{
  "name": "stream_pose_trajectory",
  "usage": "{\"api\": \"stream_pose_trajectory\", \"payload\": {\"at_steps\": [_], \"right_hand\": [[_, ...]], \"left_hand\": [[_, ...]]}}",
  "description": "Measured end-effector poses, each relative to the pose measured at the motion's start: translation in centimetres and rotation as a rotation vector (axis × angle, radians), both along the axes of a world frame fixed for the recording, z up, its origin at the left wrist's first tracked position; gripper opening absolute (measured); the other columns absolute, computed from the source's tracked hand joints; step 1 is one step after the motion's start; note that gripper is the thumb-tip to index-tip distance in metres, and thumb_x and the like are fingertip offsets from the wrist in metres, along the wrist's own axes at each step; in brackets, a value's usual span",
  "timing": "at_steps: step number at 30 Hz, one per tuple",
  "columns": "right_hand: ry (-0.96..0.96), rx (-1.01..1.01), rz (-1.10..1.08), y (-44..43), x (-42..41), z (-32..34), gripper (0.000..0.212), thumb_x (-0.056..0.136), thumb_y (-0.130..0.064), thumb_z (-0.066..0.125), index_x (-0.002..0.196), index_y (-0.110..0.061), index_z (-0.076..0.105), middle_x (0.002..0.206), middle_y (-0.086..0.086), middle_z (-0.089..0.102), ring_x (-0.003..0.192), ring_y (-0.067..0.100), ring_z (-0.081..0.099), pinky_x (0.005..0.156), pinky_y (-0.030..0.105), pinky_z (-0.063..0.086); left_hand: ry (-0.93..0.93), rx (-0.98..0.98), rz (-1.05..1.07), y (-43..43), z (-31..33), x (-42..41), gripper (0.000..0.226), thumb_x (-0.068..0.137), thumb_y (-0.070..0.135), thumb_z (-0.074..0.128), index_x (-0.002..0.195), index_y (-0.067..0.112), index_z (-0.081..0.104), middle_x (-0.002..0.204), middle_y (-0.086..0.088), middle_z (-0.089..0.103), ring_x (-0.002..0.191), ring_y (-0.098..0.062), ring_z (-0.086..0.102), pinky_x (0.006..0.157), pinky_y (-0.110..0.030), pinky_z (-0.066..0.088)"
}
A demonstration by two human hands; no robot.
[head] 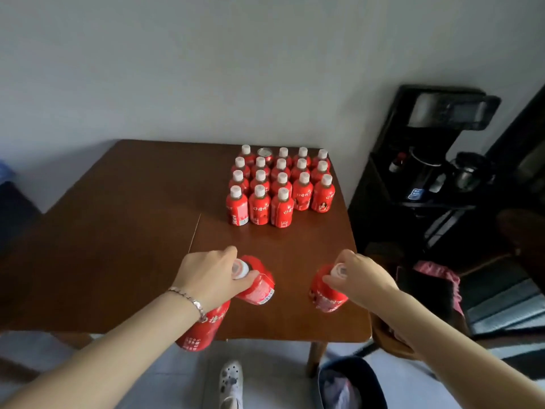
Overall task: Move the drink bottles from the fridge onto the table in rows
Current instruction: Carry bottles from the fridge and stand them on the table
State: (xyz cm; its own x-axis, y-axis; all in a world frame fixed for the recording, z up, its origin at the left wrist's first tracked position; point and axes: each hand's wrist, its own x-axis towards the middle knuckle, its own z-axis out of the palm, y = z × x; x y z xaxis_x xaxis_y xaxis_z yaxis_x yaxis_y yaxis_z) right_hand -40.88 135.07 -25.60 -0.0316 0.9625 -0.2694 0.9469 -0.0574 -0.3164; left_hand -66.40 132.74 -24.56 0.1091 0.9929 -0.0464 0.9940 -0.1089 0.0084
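Note:
Several red drink bottles with white caps [280, 187] stand in rows at the far right of the brown wooden table [124, 246]; a can [264, 153] sits in the back row. My left hand [209, 276] grips two red bottles by their necks: one [256, 284] shows by my fingers, the other [200, 329] hangs under my wrist. My right hand [359, 278] holds a third red bottle [326, 293] by its cap. All three hang above the near part of the table.
A black water dispenser stand [427, 160] with a kettle is to the right of the table. A dark chair with pink cloth [436, 278] stands by the table's right edge. A bin [351, 385] and my shoe [231, 382] are on the floor.

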Motion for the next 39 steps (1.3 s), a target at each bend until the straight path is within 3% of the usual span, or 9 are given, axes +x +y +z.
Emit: {"api": "stream_pose_trajectory", "payload": {"at_steps": [4,13,17,20,24,28,33,35,39], "right_hand": [[0.052,-0.027,-0.16,5.5,-1.8,-2.6,0.035,0.084,-0.046,0.059,0.106,-0.02,0.051,0.1,-0.001,0.059,0.081,0.015,0.058,0.065,0.026,0.051],[0.171,-0.057,-0.539,15.0,-3.2,-7.3,0.036,0.085,-0.041,0.061,0.105,-0.012,0.053,0.101,0.006,0.061,0.08,0.019,0.06,0.057,0.027,0.048],[0.195,-0.05,-0.55,19.4,-3.5,-8.7,0.033,0.085,-0.038,0.061,0.104,-0.012,0.054,0.101,0.005,0.059,0.073,0.015,0.056,0.047,0.023,0.038],[0.226,-0.052,-0.528,23.0,-3.8,-9.9,0.037,0.085,-0.038,0.061,0.107,-0.01,0.052,0.103,0.005,0.058,0.079,0.018,0.054,0.058,0.027,0.041],[0.371,-0.059,-0.506,27.1,-4.5,-11.3,0.041,0.082,-0.038,0.063,0.109,-0.01,0.05,0.097,0.002,0.055,0.082,0.018,0.054,0.062,0.028,0.042],[0.471,-0.057,-0.52,28.7,-4.6,-11.5,0.04,0.082,-0.039,0.063,0.107,-0.011,0.051,0.099,0.004,0.059,0.082,0.018,0.056,0.062,0.028,0.045],[0.321,-0.162,-0.362,27.1,-3.5,-9.4,0.053,0.082,-0.034,0.06,0.126,-0.015,0.039,0.113,0.005,0.047,0.094,0.022,0.055,0.07,0.03,0.045],[0.104,-0.053,-0.141,25.5,-3.0,-8.4,0.063,0.078,-0.027,0.061,0.134,-0.02,0.033,0.127,0.004,0.04,0.113,0.025,0.051,0.078,0.03,0.044],[0.127,-0.123,0.348,22.5,-3.4,-7.9,0.079,0.071,-0.043,0.069,0.139,-0.039,0.028,0.137,-0.014,0.034,0.126,0.011,0.037,0.093,0.028,0.043]], "left_hand": [[-0.022,-0.057,-0.105,7.2,-1.4,-1.4,0.045,0.078,0.073,0.035,0.083,0.028,0.034,0.073,0.011,0.051,0.063,-0.011,0.053,0.053,-0.021,0.04],[-0.118,-0.072,-0.277,18.5,-4.0,-2.1,0.044,0.076,0.071,0.036,0.078,0.028,0.038,0.066,0.012,0.052,0.057,-0.01,0.051,0.045,-0.019,0.026],[-0.147,-0.058,-0.272,20.9,-5.0,-1.8,0.044,0.075,0.072,0.036,0.075,0.028,0.038,0.057,0.012,0.04,0.052,-0.01,0.044,0.046,-0.02,0.027],[-0.22,-0.047,-0.255,22.1,-5.8,-1.1,0.046,0.074,0.072,0.041,0.072,0.027,0.037,0.051,0.012,0.032,0.05,-0.008,0.039,0.045,-0.02,0.024],[-0.258,-0.013,-0.284,23.3,-6.9,-0.5,0.048,0.07,0.07,0.047,0.068,0.022,0.05,0.051,0.01,0.049,0.044,-0.007,0.047,0.046,-0.02,0.035],[-0.225,-0.005,-0.314,23.9,-7.5,0.3,0.04,0.059,0.064,0.058,0.056,0.025,0.053,0.041,0.01,0.05,0.033,-0.001,0.045,0.035,-0.013,0.028],[-0.196,0.022,-0.328,24.5,-8.1,1.7,0.038,0.057,0.064,0.057,0.056,0.026,0.055,0.044,0.013,0.052,0.036,-0.002,0.048,0.04,-0.012,0.027],[-0.213,0.04,-0.325,24.8,-8.0,2.3,0.038,0.058,0.062,0.057,0.054,0.025,0.053,0.042,0.012,0.052,0.036,-0.004,0.049,0.04,-0.015,0.028],[-0.292,0.025,-0.369,25.3,-7.8,4.3,0.046,0.061,0.064,0.064,0.058,0.02,0.052,0.046,0.007,0.056,0.039,-0.009,0.053,0.041,-0.017,0.035]]}}
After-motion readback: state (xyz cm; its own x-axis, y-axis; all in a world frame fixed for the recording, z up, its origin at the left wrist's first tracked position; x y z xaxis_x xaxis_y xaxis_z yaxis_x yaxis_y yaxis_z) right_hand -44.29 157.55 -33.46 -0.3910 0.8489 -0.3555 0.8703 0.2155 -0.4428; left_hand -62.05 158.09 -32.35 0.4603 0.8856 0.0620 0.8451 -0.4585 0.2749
